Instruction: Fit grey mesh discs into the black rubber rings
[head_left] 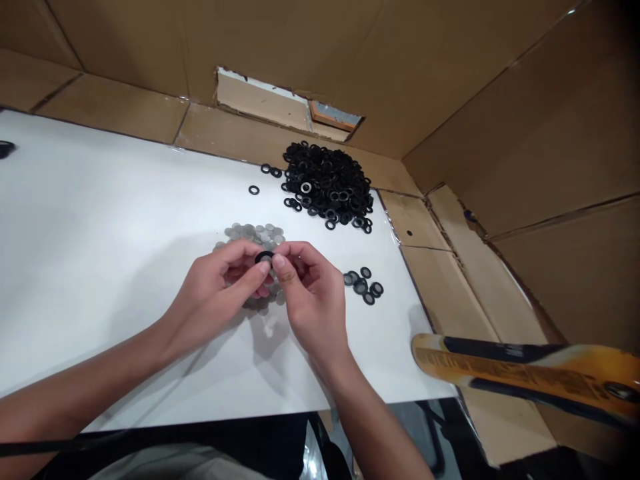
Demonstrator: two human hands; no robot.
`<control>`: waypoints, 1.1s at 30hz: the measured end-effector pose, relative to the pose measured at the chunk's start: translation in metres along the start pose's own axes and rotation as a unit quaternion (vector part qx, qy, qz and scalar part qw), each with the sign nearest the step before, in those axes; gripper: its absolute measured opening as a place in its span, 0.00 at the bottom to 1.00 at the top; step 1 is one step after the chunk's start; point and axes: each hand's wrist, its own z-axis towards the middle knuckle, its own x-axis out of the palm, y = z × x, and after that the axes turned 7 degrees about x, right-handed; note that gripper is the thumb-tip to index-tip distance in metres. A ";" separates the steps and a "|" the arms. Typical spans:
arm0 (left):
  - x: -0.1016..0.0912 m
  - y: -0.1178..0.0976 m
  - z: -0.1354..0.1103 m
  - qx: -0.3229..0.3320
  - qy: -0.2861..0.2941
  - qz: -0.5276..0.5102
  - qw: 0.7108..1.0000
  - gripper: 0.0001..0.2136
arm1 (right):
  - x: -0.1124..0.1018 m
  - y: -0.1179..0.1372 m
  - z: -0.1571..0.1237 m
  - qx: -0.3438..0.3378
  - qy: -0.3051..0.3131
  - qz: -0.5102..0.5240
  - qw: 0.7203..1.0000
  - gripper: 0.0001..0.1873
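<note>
Both hands meet over the middle of the white table. My left hand (220, 280) and my right hand (313, 287) pinch a black ring-shaped washer (265, 256) between thumbs and fingers. A greyish disc seems to sit in its opening, partly covered by the thumbs. Beneath and behind the fingers lies a spread of small grey discs (250, 233), partly hidden by the hands. To the right of my right hand is a small group of black washers with grey discs in them (361, 287). Farther back rises a large heap of black washers (330, 180).
Cardboard walls (450, 100) enclose the back and right of the white table (100, 220). A yellow and dark-blue cylinder-like object (525, 373) juts over the right front corner. A loose washer (254, 190) lies left of the heap. A dark object (6, 148) is at the left edge.
</note>
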 end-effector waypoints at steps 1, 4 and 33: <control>0.000 -0.001 0.000 -0.008 -0.002 0.005 1.000 0.06 | -0.001 0.000 0.000 -0.004 0.000 -0.015 1.000 0.08; -0.001 -0.003 0.001 -0.018 -0.028 0.023 0.999 0.07 | -0.003 -0.001 0.000 -0.009 0.005 -0.074 0.997 0.10; -0.006 -0.008 0.007 0.000 -0.065 -0.006 0.998 0.11 | -0.008 -0.006 0.000 -0.258 -0.097 -0.308 0.910 0.08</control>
